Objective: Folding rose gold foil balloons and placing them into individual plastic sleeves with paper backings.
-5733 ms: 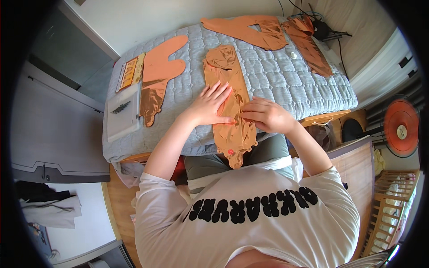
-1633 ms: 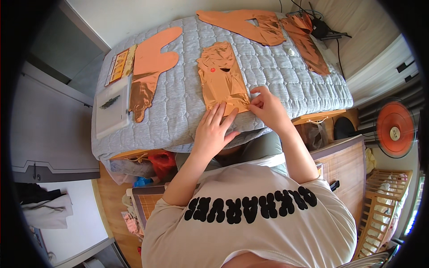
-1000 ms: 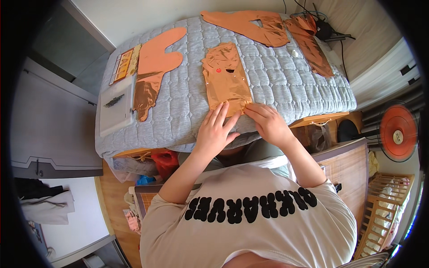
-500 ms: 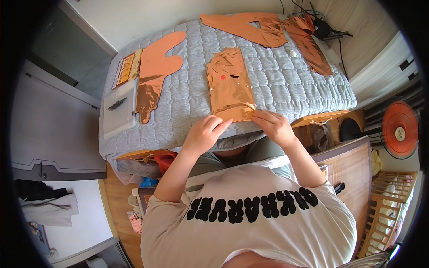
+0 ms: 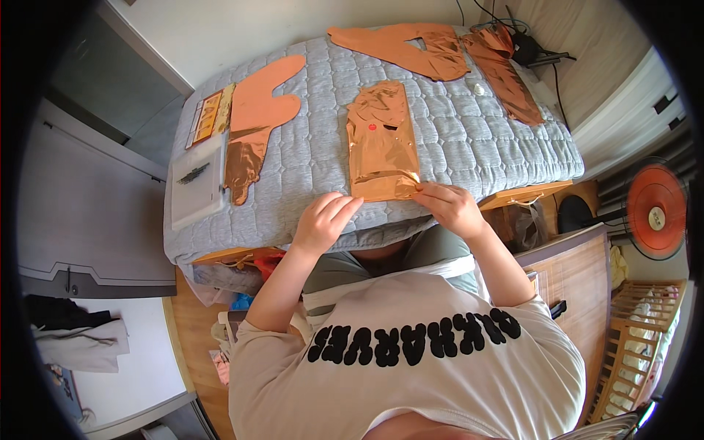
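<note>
A flat rose-gold foil balloon (image 5: pixel 384 158), folded into a long strip, lies on the bed before me. Its far end is crinkled, and a small red mark and a dark slot show on it. At the near left corner, my left hand (image 5: pixel 323 221) is closed, thumb and fingertips pinching the foil edge. My right hand (image 5: pixel 452 211) pinches the near right corner. Left of the strip lies another uninflated foil balloon (image 5: pixel 260 110), spread flat and curved in outline. A third foil balloon (image 5: pixel 440 55) and a narrow foil piece (image 5: pixel 513 88) lie along the far right.
A grey quilted bedspread (image 5: pixel 315 158) covers the bed. On its left are a translucent white case (image 5: pixel 198 205) with dark thin items on top and a printed packet (image 5: pixel 209 117). A small white item (image 5: pixel 479 89) and black cables (image 5: pixel 532 48) are at right; an orange fan (image 5: pixel 655 213) stands beyond.
My left hand has slid left along the near edge to the strip's corner. The folded balloon has shifted slightly right and straightened; my right hand stays at its corner.
</note>
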Demonstrator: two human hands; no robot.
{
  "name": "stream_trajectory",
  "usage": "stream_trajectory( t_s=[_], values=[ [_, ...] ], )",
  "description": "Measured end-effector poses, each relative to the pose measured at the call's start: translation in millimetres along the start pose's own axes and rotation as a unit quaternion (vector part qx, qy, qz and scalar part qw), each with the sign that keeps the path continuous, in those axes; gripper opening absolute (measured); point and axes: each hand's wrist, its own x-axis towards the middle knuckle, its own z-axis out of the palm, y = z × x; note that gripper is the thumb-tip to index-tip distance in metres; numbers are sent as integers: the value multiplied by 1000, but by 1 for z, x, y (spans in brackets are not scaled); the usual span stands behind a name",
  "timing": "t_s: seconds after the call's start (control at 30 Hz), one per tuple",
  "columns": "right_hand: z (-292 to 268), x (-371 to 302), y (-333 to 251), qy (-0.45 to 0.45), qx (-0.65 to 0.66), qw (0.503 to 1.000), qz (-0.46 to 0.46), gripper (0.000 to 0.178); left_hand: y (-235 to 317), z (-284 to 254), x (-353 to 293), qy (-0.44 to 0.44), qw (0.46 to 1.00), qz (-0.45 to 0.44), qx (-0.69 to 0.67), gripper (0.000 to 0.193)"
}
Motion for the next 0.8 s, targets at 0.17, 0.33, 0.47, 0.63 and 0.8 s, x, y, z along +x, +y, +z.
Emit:
stream_trajectory(
  t_s=[0.17, 0.33, 0.47, 0.63, 0.8],
  values=[
    [2, 5, 1, 40, 12, 999, -18, 29, -6, 5, -7, 28, 999, -13, -16, 28],
    [0, 5, 0, 36, 61, 996, 45, 27, -4, -7, 9, -49, 991, -57, -112, 37],
    [-10, 13, -7, -3, 128, 982, 136, 44, 4, -13, 26, -94, 984, -108, -110, 69],
    [-20, 29, -6, -86, 41, 983, 156, 84, -2, -2, 37, -178, 968, -178, -21, 117],
    [-18, 41, 7, -128, 10, 979, 158, 108, -10, 3, 44, -205, 963, -173, -28, 114]
  ],
)
